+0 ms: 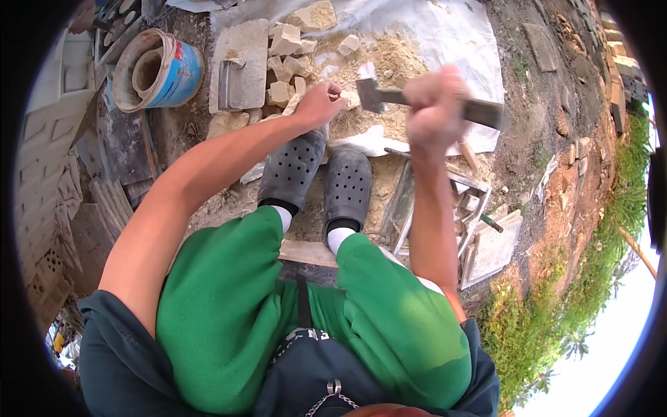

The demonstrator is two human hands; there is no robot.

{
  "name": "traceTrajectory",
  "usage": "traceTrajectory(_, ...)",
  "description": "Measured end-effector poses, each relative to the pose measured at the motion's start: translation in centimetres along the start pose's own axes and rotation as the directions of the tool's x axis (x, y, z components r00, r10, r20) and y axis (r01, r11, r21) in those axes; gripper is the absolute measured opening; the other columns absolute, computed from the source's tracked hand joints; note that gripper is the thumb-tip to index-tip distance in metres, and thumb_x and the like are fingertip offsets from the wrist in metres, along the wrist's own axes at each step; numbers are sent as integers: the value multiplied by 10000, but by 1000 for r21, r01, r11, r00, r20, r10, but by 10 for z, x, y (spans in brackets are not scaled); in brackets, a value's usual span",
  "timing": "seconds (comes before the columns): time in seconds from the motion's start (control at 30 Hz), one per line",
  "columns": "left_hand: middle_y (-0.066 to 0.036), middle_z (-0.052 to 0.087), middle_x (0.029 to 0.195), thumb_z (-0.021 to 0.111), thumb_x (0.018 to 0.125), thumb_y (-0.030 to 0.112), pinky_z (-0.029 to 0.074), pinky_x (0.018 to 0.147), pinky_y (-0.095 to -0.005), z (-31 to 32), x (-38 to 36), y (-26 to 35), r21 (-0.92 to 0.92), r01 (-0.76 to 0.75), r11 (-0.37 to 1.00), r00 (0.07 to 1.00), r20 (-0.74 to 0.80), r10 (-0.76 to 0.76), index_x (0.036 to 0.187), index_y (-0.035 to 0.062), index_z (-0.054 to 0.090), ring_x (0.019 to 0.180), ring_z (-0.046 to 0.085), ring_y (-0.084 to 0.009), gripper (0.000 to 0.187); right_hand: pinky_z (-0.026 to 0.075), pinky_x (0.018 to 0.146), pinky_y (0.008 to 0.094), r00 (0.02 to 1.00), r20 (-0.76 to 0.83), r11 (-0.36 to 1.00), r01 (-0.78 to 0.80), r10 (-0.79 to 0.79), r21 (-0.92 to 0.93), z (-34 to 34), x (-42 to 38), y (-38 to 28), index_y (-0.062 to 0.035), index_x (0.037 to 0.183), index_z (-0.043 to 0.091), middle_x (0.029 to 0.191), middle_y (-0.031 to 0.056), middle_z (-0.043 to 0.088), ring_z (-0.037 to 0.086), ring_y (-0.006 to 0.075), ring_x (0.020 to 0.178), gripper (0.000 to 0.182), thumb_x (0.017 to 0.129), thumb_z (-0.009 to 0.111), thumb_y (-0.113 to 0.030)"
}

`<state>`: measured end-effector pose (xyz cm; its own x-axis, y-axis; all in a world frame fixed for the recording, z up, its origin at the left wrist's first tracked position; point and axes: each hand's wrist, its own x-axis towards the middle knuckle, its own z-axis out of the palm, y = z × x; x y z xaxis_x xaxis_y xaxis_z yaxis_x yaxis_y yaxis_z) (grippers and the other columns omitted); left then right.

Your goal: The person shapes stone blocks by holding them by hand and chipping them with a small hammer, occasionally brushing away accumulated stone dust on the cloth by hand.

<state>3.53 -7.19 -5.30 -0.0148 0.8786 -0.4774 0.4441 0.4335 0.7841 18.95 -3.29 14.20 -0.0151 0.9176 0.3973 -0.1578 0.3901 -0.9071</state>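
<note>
Raised over the white sheet, my right hand (pixel 438 108) is wrapped round the handle of a hammer (pixel 394 96). The hammer's metal head points left, towards my other hand. My left hand (pixel 319 105) is closed, fingers curled, with its fingertips on a small piece of pale stone (pixel 352 99) low over the sheet. Part of that piece is hidden by the fingers. Behind my left hand lies a heap of rough pale stone chunks (pixel 285 39). Yellowish crumbs and dust (pixel 399 59) are spread beyond the hammer head.
A white sheet (pixel 465 42) covers the ground ahead. To the left stand a blue-and-white bucket (pixel 182 76) and a pale slab with a metal tool (pixel 228 87) on it. My grey clogs (pixel 347 182) are close to the work. A metal frame (pixel 479 186) and boards (pixel 493 247) lie right.
</note>
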Motion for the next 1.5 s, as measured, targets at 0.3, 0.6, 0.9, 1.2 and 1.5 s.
traceTrajectory(0.3, -136, 671, 1011, 748, 812, 306, 503, 834, -329, -8, -5, 8, 42, 25, 999, 999, 21, -26, 1067, -11, 627, 942, 650, -217, 424, 276, 437, 274, 991, 28, 978, -133, 130, 161, -15, 12, -8, -68, 567, 374, 485, -3, 357, 329, 92, 436, 437, 998, 409, -130)
traceTrajectory(0.6, -132, 696, 974, 730, 833, 262, 512, 797, -311, -3, -7, 3, -43, 68, 997, 998, 13, -67, 1054, -24, 662, 901, 658, -186, 367, 270, 440, 279, 961, -139, 971, -239, 238, 8, 1, -27, 36, -65, 553, 377, 491, -14, 340, 329, 91, 452, 439, 985, 417, -137)
traceTrajectory(0.9, -128, 705, 964, 699, 847, 240, 517, 760, -309, -4, -9, 7, -12, 19, 1000, 998, -55, -20, 1036, -28, 676, 833, 667, -186, 329, 213, 357, 261, 999, 44, 972, -32, 22, 233, -7, 24, -39, -98, 569, 387, 493, -29, 338, 272, 68, 395, 432, 999, 403, -138)
traceTrajectory(1.2, -158, 709, 958, 657, 831, 305, 514, 838, -377, 0, -8, 12, 2, 65, 998, 997, -31, -65, 979, 55, 713, 911, 679, -279, 296, 287, 421, 300, 990, -78, 974, -126, 113, -187, 6, -31, 53, -21, 572, 489, 487, -3, 467, 425, 98, 443, 409, 960, 500, -151)
traceTrajectory(1.5, -176, 638, 1157, 642, 863, 285, 484, 911, -362, -1, -13, 14, 106, -19, 994, 998, -52, 25, 1235, 25, 589, 1043, 636, -256, 457, 281, 398, 272, 986, -105, 989, -125, 132, 76, -4, 28, -16, -96, 552, 353, 494, -16, 357, 330, 79, 399, 418, 964, 421, -91)
